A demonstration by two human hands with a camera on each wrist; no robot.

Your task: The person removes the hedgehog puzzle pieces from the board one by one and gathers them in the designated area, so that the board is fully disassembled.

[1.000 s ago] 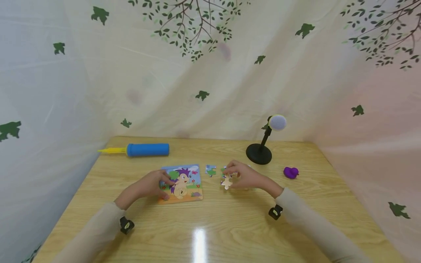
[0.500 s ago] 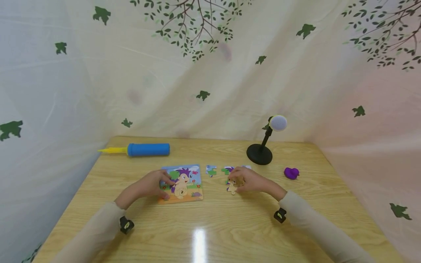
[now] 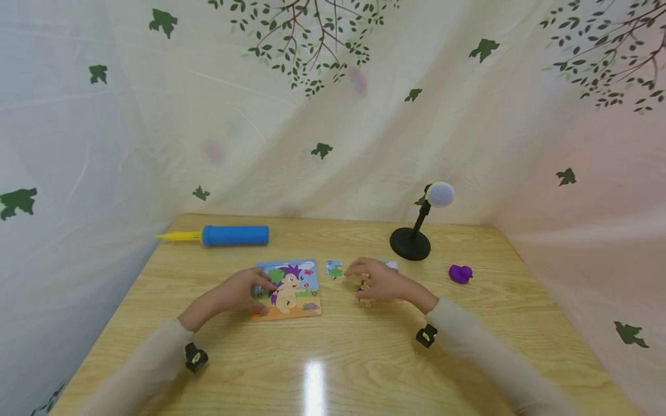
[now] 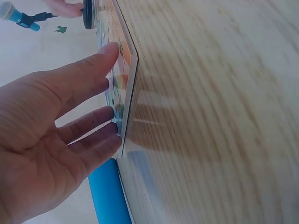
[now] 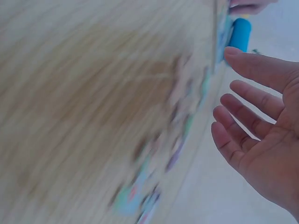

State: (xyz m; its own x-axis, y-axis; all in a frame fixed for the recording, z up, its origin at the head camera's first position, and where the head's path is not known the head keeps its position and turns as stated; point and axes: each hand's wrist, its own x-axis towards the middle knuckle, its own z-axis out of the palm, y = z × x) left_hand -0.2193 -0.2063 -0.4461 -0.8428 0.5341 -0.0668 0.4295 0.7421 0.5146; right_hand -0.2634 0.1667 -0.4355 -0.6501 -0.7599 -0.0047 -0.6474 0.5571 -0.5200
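Observation:
My left hand (image 3: pixel 241 293) rests on the left part of a picture board (image 3: pixel 299 294) showing a purple-haired hedgehog. In the left wrist view its thumb and fingers lie lightly spread over the board's surface. To the right, my right hand (image 3: pixel 387 282) hovers over several loose jigsaw pieces with nothing in its fingers. One blue-and-green jigsaw piece (image 3: pixel 333 270) lies between the board and that hand; others are partly hidden under the hand. The right wrist view shows the spread right hand (image 5: pixel 266 126) beside a blurred row of jigsaw pieces (image 5: pixel 128 198).
A blue hand pump (image 3: pixel 235 236) with a yellow nozzle lies at the back left of the wooden table. At the back right stands a microphone (image 3: pixel 439 195) on a round black base (image 3: pixel 410 244). A purple toy duck (image 3: pixel 460 274) sits to the right.
My right hand first moved a jigsaw piece slightly right and toward me. It has since let go and shifted up and left, its fingers spreading. My left hand stays on the board.

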